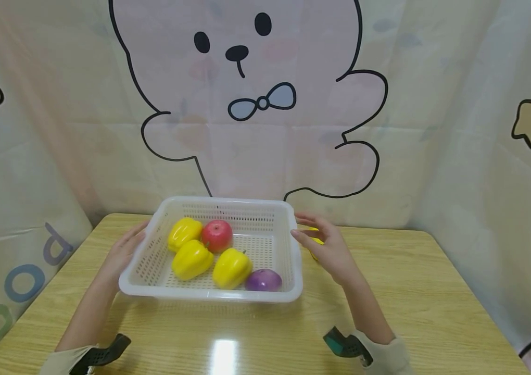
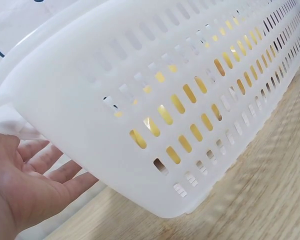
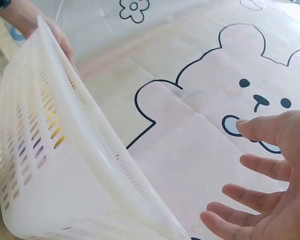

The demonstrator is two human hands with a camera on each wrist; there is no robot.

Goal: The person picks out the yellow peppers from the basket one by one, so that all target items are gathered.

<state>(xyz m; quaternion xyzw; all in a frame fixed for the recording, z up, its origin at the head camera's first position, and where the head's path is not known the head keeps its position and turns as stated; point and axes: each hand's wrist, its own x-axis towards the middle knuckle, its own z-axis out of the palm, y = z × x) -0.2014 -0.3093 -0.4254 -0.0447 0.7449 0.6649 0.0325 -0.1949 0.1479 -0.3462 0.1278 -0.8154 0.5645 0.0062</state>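
Note:
A white perforated plastic basket (image 1: 214, 295) stands on the wooden table. Inside are three yellow bell peppers (image 1: 232, 269), a red apple (image 1: 217, 236) and a shiny purple onion-like piece (image 1: 263, 280). My left hand (image 1: 122, 253) is at the basket's left end, its fingers extended along the end wall near the rim; the left wrist view shows these fingers (image 2: 65, 185) partly behind the basket's corner. On the other side, my right hand (image 1: 324, 250) is beside the right rim, fingers spread and apart in the right wrist view. Behind it, a yellow object (image 1: 316, 255) is mostly hidden.
The table (image 1: 387, 291) reaches to a cloth backdrop (image 1: 256, 156) printed with a bear, which hangs close behind the basket. More printed cloth (image 1: 495, 172) closes off both sides. Dark straps (image 1: 347, 345) circle both wrists.

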